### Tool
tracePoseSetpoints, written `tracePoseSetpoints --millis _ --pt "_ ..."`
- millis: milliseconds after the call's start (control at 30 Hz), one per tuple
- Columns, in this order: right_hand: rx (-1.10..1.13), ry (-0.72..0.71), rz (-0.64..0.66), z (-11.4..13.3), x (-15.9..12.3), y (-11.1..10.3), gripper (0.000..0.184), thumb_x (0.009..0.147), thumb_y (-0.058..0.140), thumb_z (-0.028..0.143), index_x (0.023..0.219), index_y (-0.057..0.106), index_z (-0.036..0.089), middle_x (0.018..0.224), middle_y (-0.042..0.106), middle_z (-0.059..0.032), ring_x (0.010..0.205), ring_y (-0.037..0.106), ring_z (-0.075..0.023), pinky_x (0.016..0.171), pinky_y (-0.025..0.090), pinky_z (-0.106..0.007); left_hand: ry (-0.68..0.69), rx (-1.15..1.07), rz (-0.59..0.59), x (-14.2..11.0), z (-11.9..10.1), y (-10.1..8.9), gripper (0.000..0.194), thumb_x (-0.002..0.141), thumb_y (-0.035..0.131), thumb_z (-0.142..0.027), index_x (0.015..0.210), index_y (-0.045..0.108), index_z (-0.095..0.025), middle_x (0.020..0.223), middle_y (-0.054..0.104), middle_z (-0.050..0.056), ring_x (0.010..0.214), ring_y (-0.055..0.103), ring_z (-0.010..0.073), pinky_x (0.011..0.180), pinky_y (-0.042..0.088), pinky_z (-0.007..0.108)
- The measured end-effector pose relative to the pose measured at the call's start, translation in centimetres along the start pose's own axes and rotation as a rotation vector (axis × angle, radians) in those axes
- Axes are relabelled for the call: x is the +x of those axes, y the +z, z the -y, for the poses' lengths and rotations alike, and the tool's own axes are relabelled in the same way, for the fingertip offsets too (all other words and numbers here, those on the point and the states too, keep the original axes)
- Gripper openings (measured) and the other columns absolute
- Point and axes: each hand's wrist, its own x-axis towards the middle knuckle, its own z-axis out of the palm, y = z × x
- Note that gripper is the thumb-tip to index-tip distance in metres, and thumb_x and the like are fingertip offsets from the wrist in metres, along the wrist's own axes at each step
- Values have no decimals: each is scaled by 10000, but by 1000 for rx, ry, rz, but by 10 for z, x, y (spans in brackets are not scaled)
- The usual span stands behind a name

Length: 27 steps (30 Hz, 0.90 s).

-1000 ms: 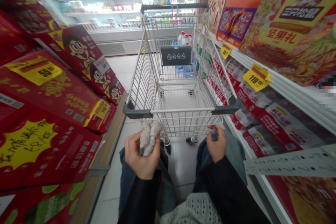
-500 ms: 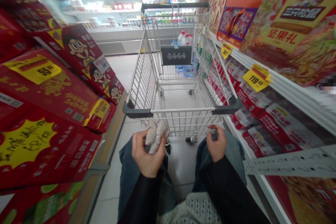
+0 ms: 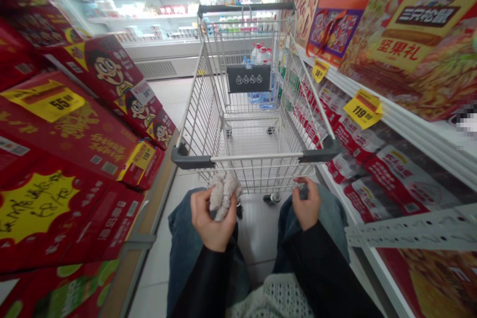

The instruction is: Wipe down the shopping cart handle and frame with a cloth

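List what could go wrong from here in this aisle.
The left hand and right hand are both off the grey grip of the white wire shopping cart, so it might roll unguided into the stacked red cardboard boxes. The fuzzy off-white bundle held in the left hand could slip onto the pale tiled floor.

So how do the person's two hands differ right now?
The left hand grips a fuzzy grey-white bundle, while the right hand curls shut with nothing clearly visible in it. The left hand also sits nearer the view's centre. Both emerge from black sleeves above blue denim knees.
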Motion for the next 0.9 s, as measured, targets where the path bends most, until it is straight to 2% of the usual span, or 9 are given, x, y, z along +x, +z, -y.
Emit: tracePoseSetpoints --millis 200,300,467,667,900 --pt "-5 -7 1 1 0 0 210 848 548 175 1018 662 224 971 725 -49 974 669 -243 926 517 -415 30 -26 -63 1 -7 -4 408 745 863 -275 1091 659 -205 997 629 34 899 613 185 798 529 338" --pt "-7 -9 3 1 0 -1 207 848 550 176 1014 661 228 969 726 -49 975 669 -246 930 517 -421 51 -15 -16 1 -10 -3 417 751 847 -245 1120 656 -201 1053 642 56 972 623 204 840 547 354" --pt "-7 -6 2 1 0 0 208 851 549 179 1021 659 230 970 725 -49 977 670 -249 928 519 -424 11 -29 64 -6 -7 3 344 773 826 -267 1062 654 -195 964 603 37 902 594 186 740 531 309" --pt "-5 -2 4 0 -1 0 196 844 556 176 1004 656 230 958 725 -46 972 667 -246 926 520 -415 20 -39 13 3 -23 2 388 762 849 -259 1095 660 -197 982 603 47 923 587 185 757 535 309" --pt "-1 1 -3 0 0 1 204 844 552 183 1018 649 227 962 723 -49 968 669 -247 930 522 -420 -25 -81 44 -7 -14 10 328 778 829 -309 1018 637 -196 933 571 27 847 576 173 679 527 298"
